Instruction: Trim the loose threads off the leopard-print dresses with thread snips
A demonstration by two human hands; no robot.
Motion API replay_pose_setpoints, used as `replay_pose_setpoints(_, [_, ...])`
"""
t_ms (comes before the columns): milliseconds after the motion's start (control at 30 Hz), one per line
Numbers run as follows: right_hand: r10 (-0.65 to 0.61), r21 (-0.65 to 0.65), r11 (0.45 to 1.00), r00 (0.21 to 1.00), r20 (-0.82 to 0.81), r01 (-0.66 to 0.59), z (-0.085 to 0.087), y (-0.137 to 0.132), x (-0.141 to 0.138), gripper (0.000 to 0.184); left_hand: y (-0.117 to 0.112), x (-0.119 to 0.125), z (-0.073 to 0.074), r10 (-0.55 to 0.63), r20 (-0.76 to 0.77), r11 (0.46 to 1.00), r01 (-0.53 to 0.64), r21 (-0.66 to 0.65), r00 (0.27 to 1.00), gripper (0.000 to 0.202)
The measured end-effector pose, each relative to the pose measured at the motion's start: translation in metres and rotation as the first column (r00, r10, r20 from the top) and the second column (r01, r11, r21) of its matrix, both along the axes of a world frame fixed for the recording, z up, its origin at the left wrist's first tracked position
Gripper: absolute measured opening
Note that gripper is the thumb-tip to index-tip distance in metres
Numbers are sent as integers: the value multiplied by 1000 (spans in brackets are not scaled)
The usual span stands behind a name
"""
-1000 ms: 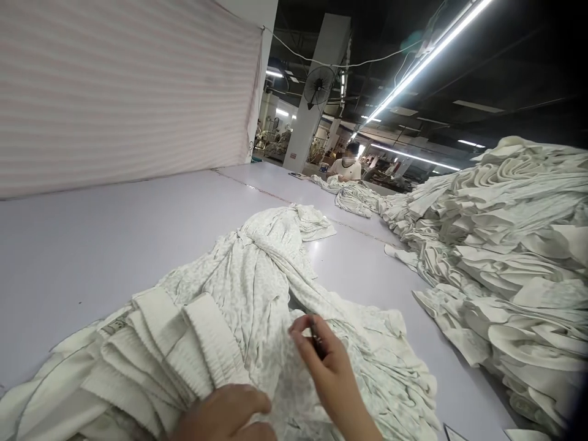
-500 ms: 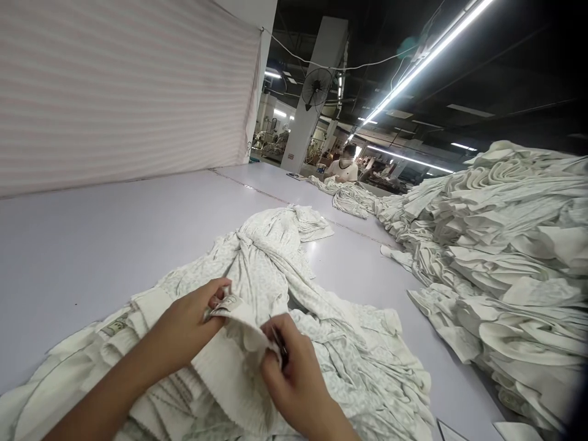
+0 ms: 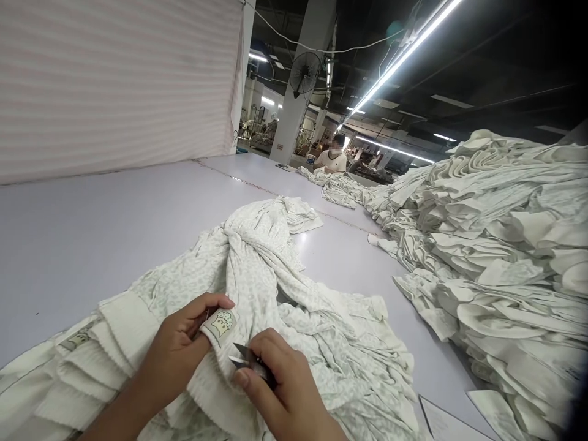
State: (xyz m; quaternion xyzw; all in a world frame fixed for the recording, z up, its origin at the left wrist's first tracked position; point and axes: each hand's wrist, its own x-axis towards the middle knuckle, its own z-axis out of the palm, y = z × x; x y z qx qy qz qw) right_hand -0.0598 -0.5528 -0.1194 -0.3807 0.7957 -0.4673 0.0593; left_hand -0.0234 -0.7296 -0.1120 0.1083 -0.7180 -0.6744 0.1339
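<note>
My left hand point(image 3: 186, 343) is closed on the cream ribbed cuff point(image 3: 212, 355) of a garment, fingers at its folded edge. A patch point(image 3: 221, 324) with a small cartoon figure shows on that cuff, beside my fingertips. In my right hand point(image 3: 285, 380) are small dark thread snips point(image 3: 257, 362), their two pointed blades apart and aimed at the cuff just below the patch. Beneath both hands spreads a heap of pale green-and-white patterned garments point(image 3: 321, 343). Another patch point(image 3: 76, 339) shows on a cuff at the left.
A tall pile of similar fabric pieces point(image 3: 505, 245) stands along the right side of the pale table point(image 3: 114, 226). A card point(image 3: 448, 419) lies at the lower right. Across the table, a person point(image 3: 333, 160) sits near more fabric point(image 3: 340, 190).
My left hand has turned the cuff so its patch faces up. The snips, mostly hidden before, now show spread blades near the cuff's edge. The view has shifted slightly.
</note>
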Motion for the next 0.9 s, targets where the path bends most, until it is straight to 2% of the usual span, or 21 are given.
replay_pose_setpoints(233, [-19,53,998,992,-123,26,-7,-10,-2,14,-1,-1,-3,-9,-3,999,9,53,1000,20])
replay_pose_setpoints(467, [-7,30,999,985,-170,12,-10,-15,-1,16,-4,-2,-5,-26,-17,999,26,-19,1000,23])
replay_pose_setpoints(600, [4,-25,1000,997,-77,-6,-6,-14,-3,18,-4,-2,-4,-34,-15,990,32,-134,999,27])
replay_pose_setpoints(700, [-24,-42,999,999,38,25,0,-11,-6,22,-3,0,-3,-51,-41,960,37,-278,998,25])
replay_pose_setpoints(900, [-33,184,983,996,87,16,22,-7,-11,25,-5,-1,-11,-188,-141,827,79,-557,972,39])
